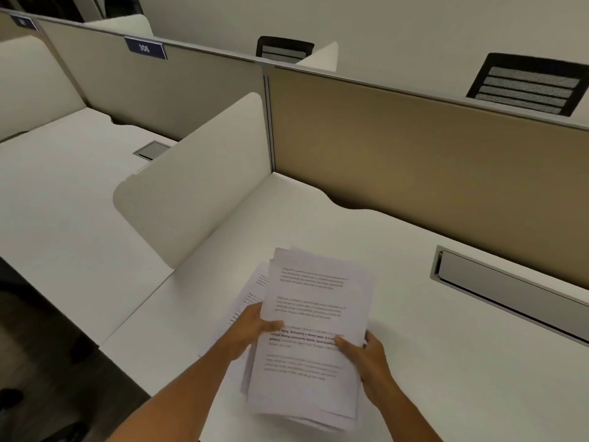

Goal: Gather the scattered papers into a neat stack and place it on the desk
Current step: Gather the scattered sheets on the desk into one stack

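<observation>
The left hand and right hand each pinch a side edge of the stack of papers, thumbs curled on the top sheet. The stack sits above the white desk at six o'clock, with loose sheets fanned out at its ten o'clock side.

Your surface is a white desk, its far edge wavy where it meets the tan partition panel. A recessed grey cable tray is set into the desktop at far right, running along the panel. A white rounded side divider stands on the desk's left edge. Near the front edge you have printed sheets lying loosely fanned on the desktop, partly covered by the paper stack; whether that stack touches the desk cannot be told.
</observation>
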Tool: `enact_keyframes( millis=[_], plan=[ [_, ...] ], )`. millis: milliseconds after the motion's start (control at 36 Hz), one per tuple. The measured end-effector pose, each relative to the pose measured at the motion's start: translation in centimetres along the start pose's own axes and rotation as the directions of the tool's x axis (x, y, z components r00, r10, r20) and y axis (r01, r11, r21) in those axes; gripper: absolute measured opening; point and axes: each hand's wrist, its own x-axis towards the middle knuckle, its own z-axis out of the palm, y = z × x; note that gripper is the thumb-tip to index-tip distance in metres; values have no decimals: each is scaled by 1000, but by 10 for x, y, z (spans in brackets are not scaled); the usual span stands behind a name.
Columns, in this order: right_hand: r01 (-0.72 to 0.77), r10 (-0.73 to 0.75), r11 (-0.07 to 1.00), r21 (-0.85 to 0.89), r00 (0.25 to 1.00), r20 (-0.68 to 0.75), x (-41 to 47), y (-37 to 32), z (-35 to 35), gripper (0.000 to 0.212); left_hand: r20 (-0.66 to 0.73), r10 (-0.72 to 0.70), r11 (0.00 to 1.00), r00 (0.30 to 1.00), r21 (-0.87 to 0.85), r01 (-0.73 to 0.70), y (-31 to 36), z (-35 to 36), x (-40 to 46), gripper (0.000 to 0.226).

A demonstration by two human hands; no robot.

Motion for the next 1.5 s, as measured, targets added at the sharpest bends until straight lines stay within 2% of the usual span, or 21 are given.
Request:
enact_keyframes(
  millis=[56, 167, 278, 444, 667, 722, 833, 917, 1028, 1111, 1222, 1361, 1417, 1500],
  plan=[
    [-10, 10, 1000, -5, 997, 73, -3, 1, 10, 54, -31, -2, 993, 1000, 116, 6, 1, -11, 0, 46],
    [-60, 59, 998, 7, 990, 126, -2, 0, 39, 35, -174, 29, 947, 984, 321, 29, 0, -30, 8, 41],
    [-127, 131, 991, -35, 977, 167, 2, -2, 65, 31, -266, 33, 924, 964, 376, 72, -6, -47, 15, 41],
    [-145, 153, 986, -79, 983, 101, 17, 9, 92, 25, -327, 19, 919, 945, 379, 113, -21, -68, 28, 42],
    [-68, 70, 969, -237, 998, 0, 23, 19, 129, 30, -350, 45, 880, 936, 457, 128, -36, -82, 42, 36],
    [-93, 65, 934, -344, 994, -93, 25, 21, 135, 23, -354, 56, 851, 933, 506, 141, -40, -85, 46, 33],
    [-181, 95, 828, -531, 978, -184, 27, 21, 145, 40, -358, 64, 791, 932, 588, 171, -46, -85, 54, 30],
    [-232, 136, 833, -503, 966, -219, 30, 21, 149, 38, -405, 15, 720, 914, 639, 272, -50, -85, 58, 41],
    [-249, 170, 872, -421, 961, -217, 34, 23, 148, 38, -409, -10, 677, 912, 668, 308, -53, -85, 63, 38],
    [-210, 157, 919, -334, 971, -180, 37, 26, 148, 31, -396, -3, 713, 918, 643, 280, -54, -85, 65, 30],
    [-171, 113, 928, -332, 976, -185, 40, 28, 149, 32, -385, 8, 761, 923, 601, 244, -57, -87, 64, 30],
    [-192, 119, 892, -409, 973, -197, 40, 24, 152, 54, -328, -5, 826, 945, 531, 189, -57, -86, 57, 34],
    [-211, 115, 852, -479, 968, -222, 40, 22, 153, 59, -335, -24, 834, 942, 513, 204, -57, -84, 54, 35],
    [-207, 124, 854, -477, 972, -201, 41, 21, 153, 66, -351, -21, 845, 936, 493, 204, -60, -82, 49, 37]
  ],
)
